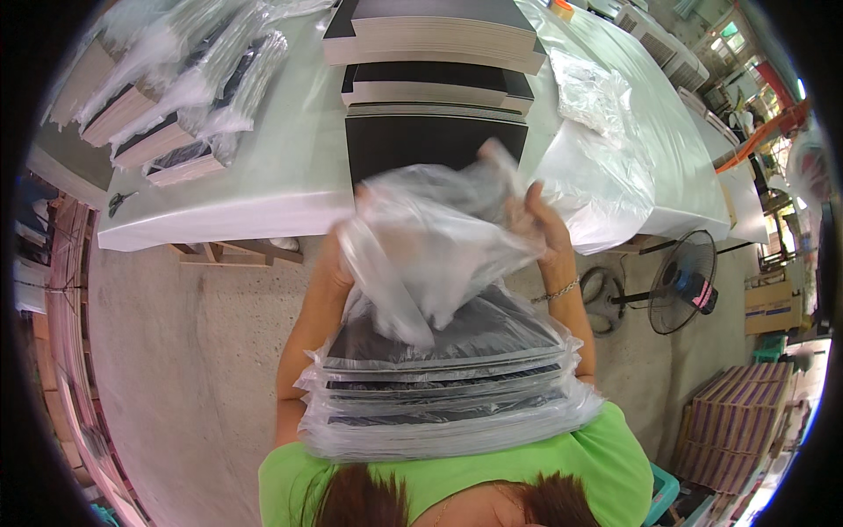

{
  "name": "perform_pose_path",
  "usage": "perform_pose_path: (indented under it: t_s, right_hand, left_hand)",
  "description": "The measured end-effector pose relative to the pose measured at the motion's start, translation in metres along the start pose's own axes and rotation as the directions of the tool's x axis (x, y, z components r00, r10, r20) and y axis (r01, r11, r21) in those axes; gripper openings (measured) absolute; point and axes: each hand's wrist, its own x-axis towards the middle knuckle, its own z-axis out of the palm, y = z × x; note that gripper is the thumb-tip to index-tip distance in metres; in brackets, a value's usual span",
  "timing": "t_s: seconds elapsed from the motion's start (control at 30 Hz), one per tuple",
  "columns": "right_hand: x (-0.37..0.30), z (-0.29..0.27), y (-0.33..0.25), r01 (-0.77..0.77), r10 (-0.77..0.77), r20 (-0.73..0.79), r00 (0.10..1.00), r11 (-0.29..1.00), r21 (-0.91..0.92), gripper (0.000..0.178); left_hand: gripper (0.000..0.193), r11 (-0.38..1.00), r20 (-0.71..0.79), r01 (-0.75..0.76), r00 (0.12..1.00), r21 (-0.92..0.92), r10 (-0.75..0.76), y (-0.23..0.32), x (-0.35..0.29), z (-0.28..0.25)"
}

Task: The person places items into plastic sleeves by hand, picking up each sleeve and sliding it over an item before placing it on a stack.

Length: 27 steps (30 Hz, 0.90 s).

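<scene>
A stack of black sheets or boards in clear plastic bags (448, 386) rests against my torso between my forearms. Above it, the loose mouth of the top clear plastic bag (430, 246) is bunched up and blurred by motion. My left hand (339, 255) grips the left side of this loose plastic, its fingers mostly hidden behind the film. On the other side my right hand (546, 227) is closed on the bag's edge, thumb raised and fingertips smeared. Just beyond my hands, a pile of black boards (430, 142) stands at the table's near edge.
The table (303, 167) has a pale plastic cover. Bagged stacks (180, 132) lie at its left, near scissors (118, 204). More black-topped stacks (439, 37) rise at the back. Empty clear bags (597, 167) spread at the right. A fan (680, 285) and striped cartons (733, 426) stand right.
</scene>
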Motion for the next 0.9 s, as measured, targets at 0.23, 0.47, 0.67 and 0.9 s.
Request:
perform_pose_path:
  t_s: [0.23, 0.47, 0.67, 0.9]
  right_hand:
    - [-0.023, -0.05, 0.028, -0.083, 0.077, 0.471, 0.879, 0.997, -0.009, 0.064]
    - [-0.022, 0.001, -0.023, 0.282, -0.52, 0.339, 0.784, 0.785, 0.551, 0.061]
    - [-0.015, 0.01, -0.019, 0.233, -0.496, 0.279, 0.822, 0.741, 0.629, 0.067]
    - [-0.019, -0.02, -0.03, 0.254, -0.232, 0.231, 0.945, 0.964, -0.073, 0.065]
  left_hand:
    - [0.034, 0.761, -0.237, -0.459, 0.888, -0.458, 0.394, 0.046, 0.025, 0.054]
    - [0.075, 0.905, 0.367, -0.205, 0.928, 0.374, 0.058, 0.005, -0.012, 0.023]
    - [0.041, 0.985, 0.036, -0.142, 0.989, -0.094, 0.145, -0.004, -0.019, 0.005]
    - [0.016, 0.838, -0.365, -0.35, 0.78, 0.417, 0.508, 0.064, 0.025, 0.036]
